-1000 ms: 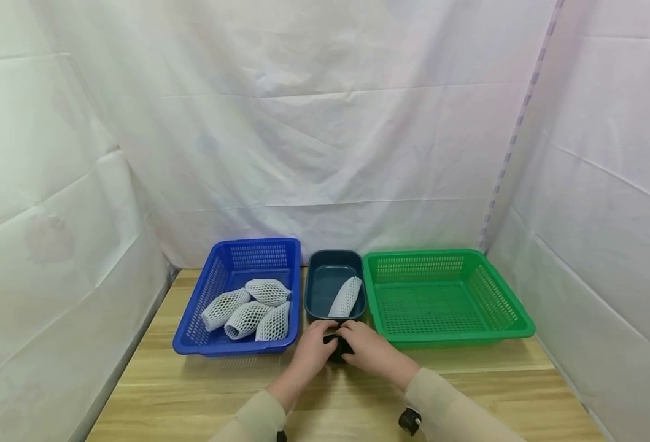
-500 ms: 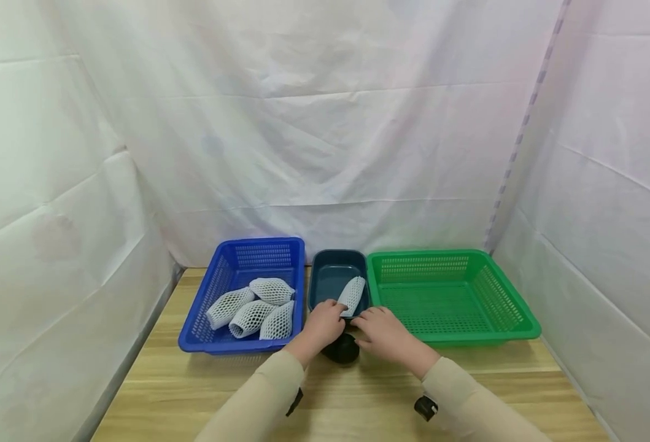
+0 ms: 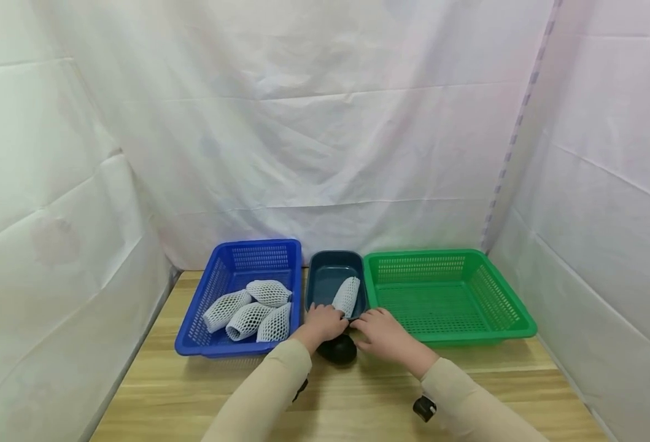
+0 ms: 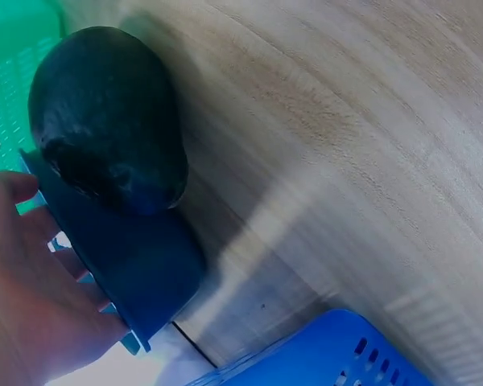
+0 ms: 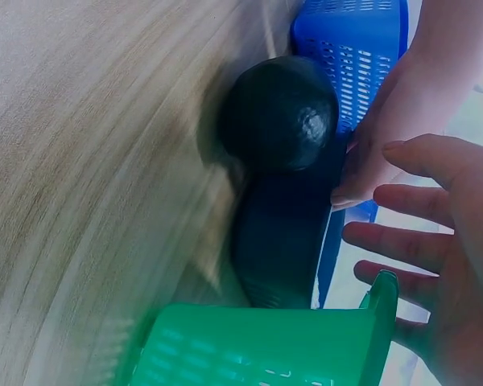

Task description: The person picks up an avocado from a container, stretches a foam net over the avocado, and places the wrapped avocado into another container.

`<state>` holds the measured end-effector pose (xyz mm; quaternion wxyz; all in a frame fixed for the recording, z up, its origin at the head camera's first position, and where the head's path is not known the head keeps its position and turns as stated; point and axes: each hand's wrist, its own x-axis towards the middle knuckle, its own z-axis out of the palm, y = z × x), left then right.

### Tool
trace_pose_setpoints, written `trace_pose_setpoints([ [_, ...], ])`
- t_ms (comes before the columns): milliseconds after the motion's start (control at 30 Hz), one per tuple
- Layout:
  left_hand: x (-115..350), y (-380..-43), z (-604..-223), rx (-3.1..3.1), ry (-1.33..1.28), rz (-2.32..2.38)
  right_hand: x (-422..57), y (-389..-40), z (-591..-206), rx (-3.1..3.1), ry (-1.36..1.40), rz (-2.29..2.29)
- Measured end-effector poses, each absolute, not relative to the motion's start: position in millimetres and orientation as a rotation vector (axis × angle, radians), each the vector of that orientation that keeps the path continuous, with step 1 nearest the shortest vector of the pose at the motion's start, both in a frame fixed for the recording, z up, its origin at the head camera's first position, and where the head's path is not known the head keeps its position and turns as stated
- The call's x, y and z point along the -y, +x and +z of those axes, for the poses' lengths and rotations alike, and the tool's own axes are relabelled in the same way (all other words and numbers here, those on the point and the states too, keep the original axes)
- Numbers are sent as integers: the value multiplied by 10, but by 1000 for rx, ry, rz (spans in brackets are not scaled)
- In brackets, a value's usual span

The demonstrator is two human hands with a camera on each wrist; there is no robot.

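A dark, glossy avocado (image 3: 338,350) lies on the table just in front of a small dark teal bin (image 3: 332,258). Over the bin's front rim reaches my left hand (image 3: 325,322), its fingers spread and their tips hidden behind the rim in the left wrist view. Those fingers lie close to the lower end of a white foam net sleeve (image 3: 347,296) inside the bin; contact is unclear. My right hand (image 3: 385,334) hovers at the bin's front right corner by the green basket, holding nothing, its fingers extended and apart in the right wrist view.
On the left stands a blue basket (image 3: 181,344) with several foam net sleeves (image 3: 248,320) in it. A green basket (image 3: 452,337) stands on the right, against the bin. White cloth (image 3: 325,123) hangs behind and at both sides of the wooden table (image 3: 358,405).
Both hands have come off the avocado and drawn apart. My left hand has moved up to the bin's rim near the sleeve; the right has shifted right. The avocado stays on the table.
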<state>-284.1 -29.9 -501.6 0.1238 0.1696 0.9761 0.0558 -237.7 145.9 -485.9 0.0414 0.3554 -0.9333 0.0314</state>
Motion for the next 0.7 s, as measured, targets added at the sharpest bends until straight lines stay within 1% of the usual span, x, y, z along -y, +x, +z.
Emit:
trace_pose_setpoints([
  [133, 316, -2865, -5055, -2876, 495, 216, -1449, -2377, -4864, 2866, 1073, 108],
  [267, 336, -2893, -5050, -2981, 505, 366, -1447, -2384, -4857, 2851, 1065, 139],
  [533, 434, -2916, -4888, -3189, 407, 733, -1459, -2408, -4808, 2802, 1026, 226],
  [700, 506, -2854, -4750, -3192, 319, 907, -1477, -2438, -4767, 2756, 1007, 318],
])
